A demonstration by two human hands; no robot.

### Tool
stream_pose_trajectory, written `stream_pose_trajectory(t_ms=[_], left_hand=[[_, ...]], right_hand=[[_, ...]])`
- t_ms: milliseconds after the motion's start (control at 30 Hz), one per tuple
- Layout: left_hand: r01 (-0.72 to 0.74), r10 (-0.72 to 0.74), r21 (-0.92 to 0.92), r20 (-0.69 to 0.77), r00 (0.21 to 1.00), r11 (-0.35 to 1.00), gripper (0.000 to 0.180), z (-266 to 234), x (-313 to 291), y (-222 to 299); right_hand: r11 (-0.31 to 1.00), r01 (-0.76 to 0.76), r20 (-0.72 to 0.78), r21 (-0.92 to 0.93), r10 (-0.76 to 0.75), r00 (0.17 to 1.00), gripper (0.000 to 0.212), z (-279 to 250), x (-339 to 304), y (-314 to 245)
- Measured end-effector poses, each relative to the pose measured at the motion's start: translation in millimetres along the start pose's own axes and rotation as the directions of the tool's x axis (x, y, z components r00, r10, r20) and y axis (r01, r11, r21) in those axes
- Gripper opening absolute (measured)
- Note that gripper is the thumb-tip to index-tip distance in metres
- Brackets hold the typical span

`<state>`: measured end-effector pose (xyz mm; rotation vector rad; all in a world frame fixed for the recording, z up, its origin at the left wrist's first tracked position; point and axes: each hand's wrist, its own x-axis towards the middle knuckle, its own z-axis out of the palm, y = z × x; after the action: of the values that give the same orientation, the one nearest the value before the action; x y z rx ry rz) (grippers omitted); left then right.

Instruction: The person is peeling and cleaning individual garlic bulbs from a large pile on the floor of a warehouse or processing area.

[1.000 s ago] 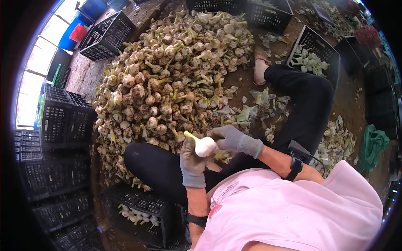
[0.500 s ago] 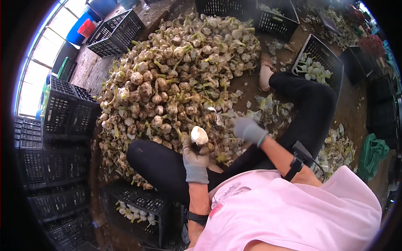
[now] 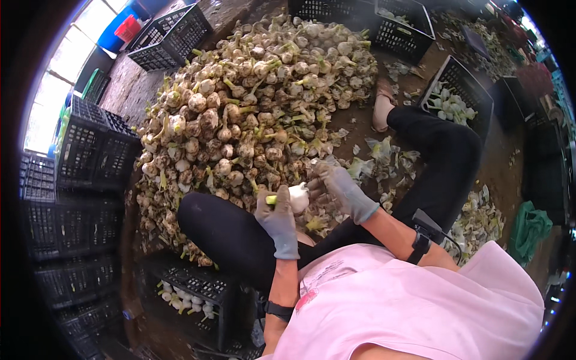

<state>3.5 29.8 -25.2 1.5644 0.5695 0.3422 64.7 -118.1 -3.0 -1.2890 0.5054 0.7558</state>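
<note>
Between my hands is a garlic bulb (image 3: 299, 198), its skin clean and white, with a short green stem pointing left. My gloved left hand (image 3: 277, 217) is closed around the stem end, thumb up along it. From the right, my gloved right hand (image 3: 343, 189) has its bent fingers against the bulb's other end; the fingertips are partly hidden there. Just beyond my hands rises a big heap of garlic (image 3: 240, 114), its bulbs soil-stained and still stemmed. Loose papery peelings (image 3: 384, 159) lie to the right of my right hand.
A black crate (image 3: 186, 300) with white bulbs stands by my left knee. Another crate (image 3: 459, 78) of cleaned garlic is beyond my right leg. Stacked black crates (image 3: 72, 240) line the left side. A green bag (image 3: 531, 228) lies at the right.
My right hand has come left to the bulb from further right. The bulb has turned in my left hand, so its green stem now shows on the left.
</note>
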Motion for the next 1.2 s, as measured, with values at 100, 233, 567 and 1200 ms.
stream_pose_trajectory(t_ms=[100,233,567,1200], left_hand=[[-0.388,0.393,0.192,0.015,0.920,0.901,0.021,7,-3,5],[-0.557,0.551,0.371,0.132,0.824,0.743,0.024,8,-6,22],[0.117,-0.103,-0.189,0.082,0.991,0.975,0.017,1,3,9],[0.192,0.482,0.595,-0.768,0.421,0.780,0.031,-205,14,138]], right_hand=[[0.862,0.392,0.066,-0.321,-0.392,0.918,0.032,-6,16,14],[0.548,0.557,0.154,-0.624,-0.612,0.776,0.033,-2,-3,20],[0.928,0.272,0.385,-0.255,-0.160,0.909,0.047,-36,22,34],[0.405,-0.076,-0.204,-0.911,-0.283,0.937,0.040,-25,208,17]])
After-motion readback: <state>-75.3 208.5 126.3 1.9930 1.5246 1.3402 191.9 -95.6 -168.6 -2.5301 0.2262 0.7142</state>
